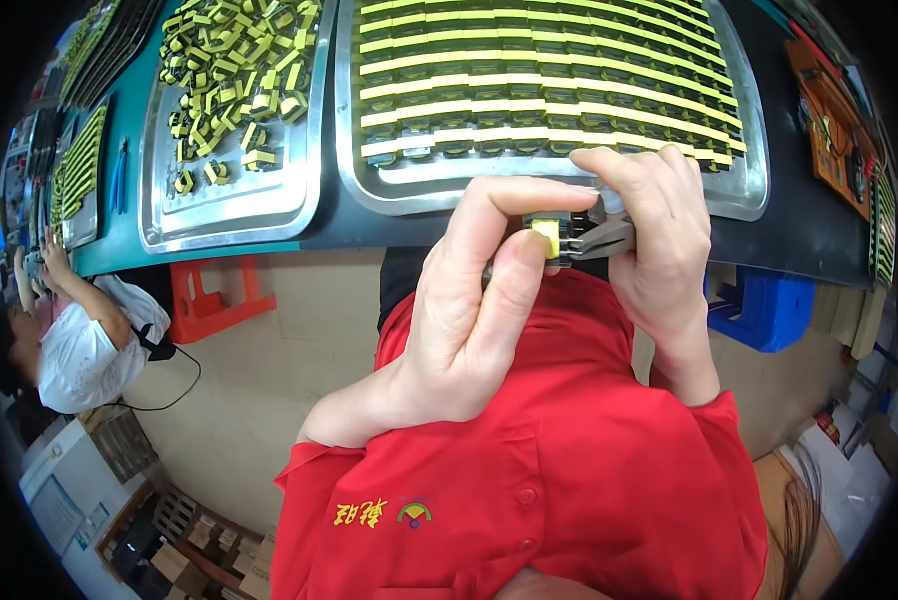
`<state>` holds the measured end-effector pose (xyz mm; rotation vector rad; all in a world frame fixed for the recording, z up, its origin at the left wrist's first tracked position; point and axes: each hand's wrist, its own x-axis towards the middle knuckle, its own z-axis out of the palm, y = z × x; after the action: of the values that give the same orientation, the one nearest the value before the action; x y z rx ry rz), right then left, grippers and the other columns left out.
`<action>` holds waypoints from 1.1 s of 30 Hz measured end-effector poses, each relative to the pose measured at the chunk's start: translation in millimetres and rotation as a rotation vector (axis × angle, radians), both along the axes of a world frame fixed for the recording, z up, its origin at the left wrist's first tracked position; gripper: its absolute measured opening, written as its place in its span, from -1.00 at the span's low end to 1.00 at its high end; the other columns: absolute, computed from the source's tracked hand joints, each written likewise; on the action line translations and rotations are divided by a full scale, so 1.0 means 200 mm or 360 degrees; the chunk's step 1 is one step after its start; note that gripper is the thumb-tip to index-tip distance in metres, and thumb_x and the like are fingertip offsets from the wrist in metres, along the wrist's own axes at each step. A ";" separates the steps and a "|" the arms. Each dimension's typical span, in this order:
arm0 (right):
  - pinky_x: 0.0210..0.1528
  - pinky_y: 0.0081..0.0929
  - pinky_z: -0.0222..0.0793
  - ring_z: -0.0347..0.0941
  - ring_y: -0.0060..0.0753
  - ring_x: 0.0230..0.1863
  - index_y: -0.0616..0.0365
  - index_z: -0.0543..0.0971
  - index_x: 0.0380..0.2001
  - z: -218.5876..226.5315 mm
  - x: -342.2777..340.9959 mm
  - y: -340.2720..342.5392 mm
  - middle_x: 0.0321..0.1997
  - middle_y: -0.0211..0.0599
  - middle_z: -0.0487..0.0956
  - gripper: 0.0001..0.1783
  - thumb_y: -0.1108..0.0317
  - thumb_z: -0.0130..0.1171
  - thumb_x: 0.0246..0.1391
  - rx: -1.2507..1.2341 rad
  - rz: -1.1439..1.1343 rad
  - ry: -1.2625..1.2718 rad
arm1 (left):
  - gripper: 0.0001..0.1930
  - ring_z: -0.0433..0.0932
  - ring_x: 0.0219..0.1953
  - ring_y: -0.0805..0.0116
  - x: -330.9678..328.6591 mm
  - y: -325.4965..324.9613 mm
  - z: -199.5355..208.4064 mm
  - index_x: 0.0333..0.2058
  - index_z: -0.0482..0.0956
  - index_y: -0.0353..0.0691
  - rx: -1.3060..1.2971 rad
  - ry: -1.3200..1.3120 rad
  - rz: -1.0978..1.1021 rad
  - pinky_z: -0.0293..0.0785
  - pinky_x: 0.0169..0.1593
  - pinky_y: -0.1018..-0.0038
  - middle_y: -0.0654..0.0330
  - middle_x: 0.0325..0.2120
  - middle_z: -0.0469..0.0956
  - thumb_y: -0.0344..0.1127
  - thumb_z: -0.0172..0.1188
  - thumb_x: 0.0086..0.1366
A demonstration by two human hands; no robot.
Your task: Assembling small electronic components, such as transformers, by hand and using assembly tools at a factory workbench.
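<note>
My left hand [479, 300] pinches a small transformer [547, 232], black with a band of yellow tape, between thumb and fingers. Metal pins stick out of its right side. My right hand [664, 230] is closed round a pair of pliers [606, 240]; its handles are mostly hidden by the palm. The grey jaws point left and reach the transformer's pins; whether they grip a pin is too small to tell. Both hands are just off the table's near edge, in front of a metal tray [449, 200] that holds tight rows of similar yellow-taped transformers.
To the left, a second metal tray [229, 235] carries a loose heap of transformers. An orange tool holder [829, 125] lies at the right. Below the table are a red stool [219, 310] and a blue stool [764, 310]. A co-worker in white [99, 340] sits at far left.
</note>
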<state>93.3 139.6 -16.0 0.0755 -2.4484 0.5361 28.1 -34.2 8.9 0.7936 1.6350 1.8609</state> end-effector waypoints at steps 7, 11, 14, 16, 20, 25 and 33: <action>-0.38 -0.34 0.27 0.36 -0.20 -0.47 0.18 0.57 -0.13 -0.02 0.02 0.00 -0.48 -0.28 0.48 -0.43 0.67 0.15 -0.40 -0.0137 0.0170 -0.0144 | -0.72 0.35 -0.35 0.58 -0.02 -0.01 0.02 -0.02 0.44 -0.35 -0.0025 -0.0081 -0.0039 0.32 -0.22 0.63 0.20 -0.18 0.45 -0.45 -0.19 0.41; -0.42 -0.43 0.25 0.35 -0.27 -0.48 0.20 0.62 -0.17 -0.01 0.02 0.00 -0.43 -0.29 0.56 -0.49 0.67 0.13 -0.34 -0.0206 0.0186 -0.0150 | -0.71 0.36 -0.29 0.59 -0.01 -0.02 0.03 0.01 0.42 -0.34 0.0037 -0.0263 -0.0096 0.32 -0.17 0.63 0.19 -0.16 0.44 -0.44 -0.20 0.42; -0.39 -0.42 0.28 0.36 -0.24 -0.46 0.20 0.61 -0.15 0.03 0.01 0.00 -0.42 -0.27 0.55 -0.49 0.67 0.11 -0.31 -0.0158 0.0133 -0.0106 | -0.65 0.38 -0.31 0.61 0.01 -0.01 0.01 0.07 0.32 -0.31 0.0091 -0.0332 -0.0095 0.30 -0.22 0.66 0.17 -0.05 0.46 -0.21 -0.16 0.46; -0.32 -0.42 0.31 0.38 -0.22 -0.41 0.21 0.59 -0.12 0.05 0.03 0.02 -0.40 -0.24 0.53 -0.50 0.67 0.09 -0.27 -0.0209 0.0058 -0.0172 | -0.61 0.40 -0.31 0.56 0.01 0.00 -0.01 0.08 0.30 -0.30 0.0179 -0.0371 -0.0060 0.31 -0.22 0.65 0.09 -0.16 0.49 -0.13 -0.05 0.45; -0.29 -0.39 0.31 0.37 -0.21 -0.39 0.21 0.57 -0.12 0.06 0.03 0.00 -0.42 -0.23 0.50 -0.48 0.72 0.04 -0.27 -0.0244 -0.0014 -0.0174 | -0.59 0.42 -0.30 0.50 0.01 0.02 -0.04 0.05 0.28 -0.28 0.0326 -0.0445 0.0008 0.36 -0.17 0.58 0.09 -0.28 0.49 -0.15 0.10 0.39; -0.31 -0.37 0.31 0.36 -0.15 -0.40 0.21 0.55 -0.14 0.06 0.02 -0.01 -0.42 -0.20 0.48 -0.46 0.75 0.03 -0.31 -0.0275 -0.0002 -0.0250 | -0.59 0.44 -0.29 0.47 0.01 0.00 -0.02 0.01 0.28 -0.27 0.0291 -0.0447 0.0078 0.38 -0.15 0.54 0.15 -0.25 0.46 -0.19 0.19 0.33; -0.32 -0.32 0.32 0.41 -0.08 -0.35 0.19 0.56 -0.18 0.05 0.03 -0.03 -0.35 -0.15 0.54 -0.49 0.75 0.03 -0.32 -0.0328 -0.0047 -0.0188 | -0.60 0.44 -0.28 0.49 0.01 0.00 -0.01 0.00 0.31 -0.27 0.0242 -0.0365 0.0089 0.27 -0.27 0.64 0.18 -0.28 0.46 -0.17 0.18 0.34</action>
<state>99.9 134.5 -6.8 -0.0793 -2.4885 0.7966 30.0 -34.1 6.7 0.5747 1.3997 2.0509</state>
